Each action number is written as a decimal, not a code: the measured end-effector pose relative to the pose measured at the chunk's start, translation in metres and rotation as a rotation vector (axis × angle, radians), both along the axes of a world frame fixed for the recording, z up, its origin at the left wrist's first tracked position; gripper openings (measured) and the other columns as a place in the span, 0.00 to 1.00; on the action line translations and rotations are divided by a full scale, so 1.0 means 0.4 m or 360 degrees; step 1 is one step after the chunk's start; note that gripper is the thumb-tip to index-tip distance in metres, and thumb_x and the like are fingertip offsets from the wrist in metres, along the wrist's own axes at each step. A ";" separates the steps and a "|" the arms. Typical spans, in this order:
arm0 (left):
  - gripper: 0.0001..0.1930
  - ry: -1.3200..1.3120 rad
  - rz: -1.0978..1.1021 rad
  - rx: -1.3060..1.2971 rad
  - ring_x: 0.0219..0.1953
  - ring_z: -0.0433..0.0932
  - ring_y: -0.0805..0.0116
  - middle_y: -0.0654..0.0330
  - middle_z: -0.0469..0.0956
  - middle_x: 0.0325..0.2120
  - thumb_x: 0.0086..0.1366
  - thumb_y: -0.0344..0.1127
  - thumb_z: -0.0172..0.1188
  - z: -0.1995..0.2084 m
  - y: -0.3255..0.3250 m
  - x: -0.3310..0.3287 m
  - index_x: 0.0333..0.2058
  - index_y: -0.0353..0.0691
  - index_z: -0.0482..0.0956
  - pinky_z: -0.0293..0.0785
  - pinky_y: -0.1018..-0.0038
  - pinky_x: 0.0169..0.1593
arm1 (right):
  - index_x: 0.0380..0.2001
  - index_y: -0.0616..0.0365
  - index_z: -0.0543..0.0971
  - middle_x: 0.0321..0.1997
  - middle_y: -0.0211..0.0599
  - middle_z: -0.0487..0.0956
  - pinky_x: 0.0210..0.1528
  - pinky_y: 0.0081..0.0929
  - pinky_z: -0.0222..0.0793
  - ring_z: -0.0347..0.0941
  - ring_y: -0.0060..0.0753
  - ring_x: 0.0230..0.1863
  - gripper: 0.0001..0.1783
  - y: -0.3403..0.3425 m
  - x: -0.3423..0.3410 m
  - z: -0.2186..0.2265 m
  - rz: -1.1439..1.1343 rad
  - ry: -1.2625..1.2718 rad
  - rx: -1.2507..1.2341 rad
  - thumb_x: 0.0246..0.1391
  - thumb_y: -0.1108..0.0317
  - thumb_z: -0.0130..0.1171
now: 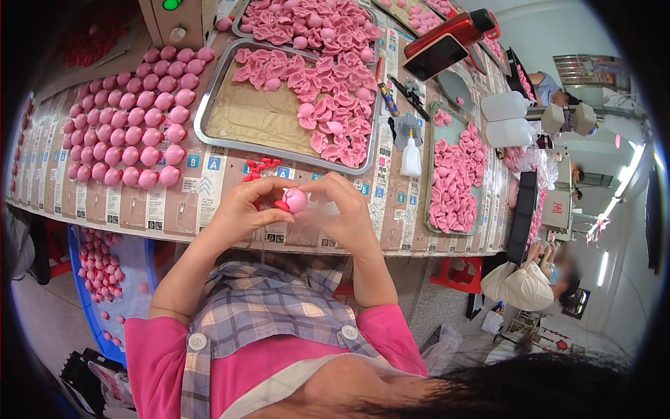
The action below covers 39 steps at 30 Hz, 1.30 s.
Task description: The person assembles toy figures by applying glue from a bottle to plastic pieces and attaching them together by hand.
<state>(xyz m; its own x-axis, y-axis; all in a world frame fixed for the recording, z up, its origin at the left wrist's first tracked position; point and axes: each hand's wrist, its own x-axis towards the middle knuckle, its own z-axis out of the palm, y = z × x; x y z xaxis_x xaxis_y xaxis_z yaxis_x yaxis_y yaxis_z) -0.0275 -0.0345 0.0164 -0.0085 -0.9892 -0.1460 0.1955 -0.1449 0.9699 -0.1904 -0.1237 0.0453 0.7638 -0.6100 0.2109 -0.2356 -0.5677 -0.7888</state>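
Note:
Over the table's near edge, both hands meet at a small round pink figure [296, 201] with a red piece [281, 205] at its left side. My left hand [252, 209] pinches it between thumb and index finger. From the other side, my right hand [343, 213] has its fingers curled against the pink ball; its thumb is somewhat blurred. Just beyond my left hand lie several small red parts [261, 166]. A metal tray [258, 129] behind the hands holds many pink, petal-shaped soft pieces [335, 91] and a few pink balls.
Rows of pink balls with red bases [125, 126] stand at left. To the right are a white squeeze bottle [411, 157], a tray of pink pieces [453, 181] and a red device on a stand [447, 45]. A blue bin [150, 279] sits below left; a red stool [457, 274] below right.

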 end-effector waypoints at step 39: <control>0.38 0.1697 0.0001 0.0064 0.47 0.66 0.69 0.60 0.65 0.45 0.48 0.44 0.62 -0.051 -0.007 -0.037 0.55 0.41 0.53 0.63 0.71 0.50 | 0.30 0.57 0.74 0.32 0.35 0.72 0.39 0.32 0.61 0.65 0.40 0.36 0.22 0.058 0.079 -0.042 -0.0236 -0.0429 -0.0124 0.29 0.60 0.66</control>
<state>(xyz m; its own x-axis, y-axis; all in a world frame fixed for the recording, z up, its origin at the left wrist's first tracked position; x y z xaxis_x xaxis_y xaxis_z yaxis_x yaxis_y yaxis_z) -0.0424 -0.0372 -0.0041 -0.1508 -0.9839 -0.0959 0.9407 -0.1727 0.2921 -0.1586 -0.1004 0.0283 0.5783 -0.6844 0.4441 -0.1088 -0.6042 -0.7894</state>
